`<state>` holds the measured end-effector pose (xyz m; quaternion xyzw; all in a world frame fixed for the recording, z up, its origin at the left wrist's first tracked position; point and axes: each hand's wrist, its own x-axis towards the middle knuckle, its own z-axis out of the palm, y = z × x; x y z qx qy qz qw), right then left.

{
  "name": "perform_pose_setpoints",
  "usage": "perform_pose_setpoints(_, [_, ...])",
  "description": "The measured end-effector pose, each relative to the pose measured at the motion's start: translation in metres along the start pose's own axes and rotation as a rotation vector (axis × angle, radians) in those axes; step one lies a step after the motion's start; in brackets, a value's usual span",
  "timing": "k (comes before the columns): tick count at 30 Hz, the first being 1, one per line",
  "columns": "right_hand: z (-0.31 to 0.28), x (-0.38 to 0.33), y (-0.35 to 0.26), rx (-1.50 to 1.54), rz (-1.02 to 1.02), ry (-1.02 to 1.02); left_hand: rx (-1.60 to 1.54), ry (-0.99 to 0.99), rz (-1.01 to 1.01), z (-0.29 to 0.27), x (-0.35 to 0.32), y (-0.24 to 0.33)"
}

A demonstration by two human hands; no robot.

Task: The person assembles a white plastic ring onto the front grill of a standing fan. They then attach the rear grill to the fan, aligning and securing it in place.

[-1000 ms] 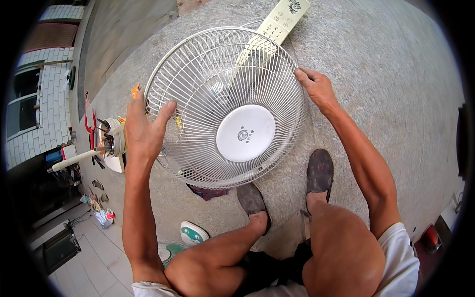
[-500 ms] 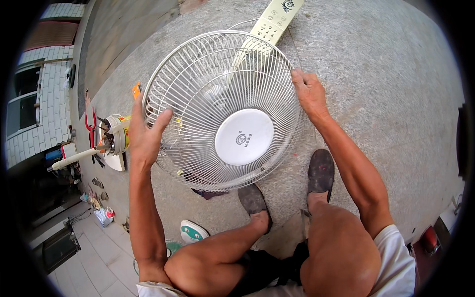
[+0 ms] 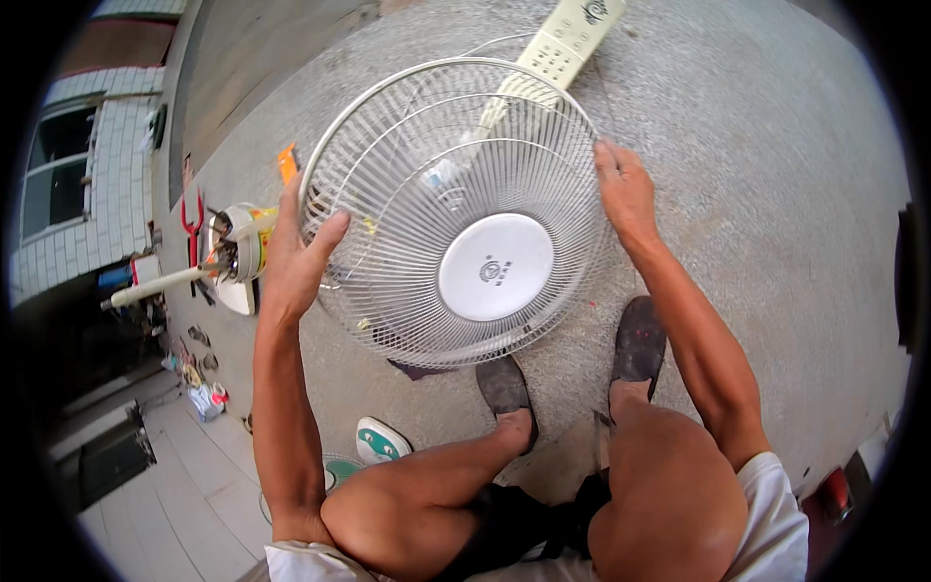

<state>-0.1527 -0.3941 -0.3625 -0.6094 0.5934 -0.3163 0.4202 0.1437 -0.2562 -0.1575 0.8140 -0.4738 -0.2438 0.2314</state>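
A round wire fan grille (image 3: pixel 388 145) with a white centre disc is held up in front of me, tilted over the concrete ground. My left hand (image 3: pixel 300 254) grips its left rim, thumb on the near side and fingers round the outside. On the right rim my right hand (image 3: pixel 626 194) is closed, fingertips at the wire edge. Beyond the grille lies a long cream fan stand panel (image 3: pixel 558 56) with buttons; its lower part shows only through the wires. Small things behind the grille on the left are partly hidden.
Left of the grille stands a tub of tools (image 3: pixel 238 242), with red-handled pliers (image 3: pixel 192 215) beside it and an orange packet (image 3: pixel 287 163) behind. A green and white object (image 3: pixel 380 441) lies near my left knee. A tiled building (image 3: pixel 116 145) borders the far left.
The grille and both hands sit slightly farther right in the view. The surroundings have shifted right too, and the grip on both rims looks the same.
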Motion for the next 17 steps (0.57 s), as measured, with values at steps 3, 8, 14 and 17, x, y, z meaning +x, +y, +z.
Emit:
perform_pose_setpoints(3, [0.001, 0.005, 0.001, 0.002, 0.019, -0.031, -0.068, -0.056, 0.025, -0.013, -0.003, -0.012])
perform_pose_setpoints(8, [0.014, 0.008, -0.006, -0.008, 0.153, -0.129, -0.478, 0.090, -0.278, -0.012, -0.029, -0.052])
perform_pose_setpoints(14, [0.011, 0.015, 0.001, 0.274, 0.282, -0.160, -0.538, 0.035, -0.255, -0.003, -0.016, -0.040])
perform_pose_setpoints(17, [0.015, 0.019, 0.004, 0.382, 0.337, -0.197, -0.439, 0.087, -0.238, -0.005, -0.013, -0.042])
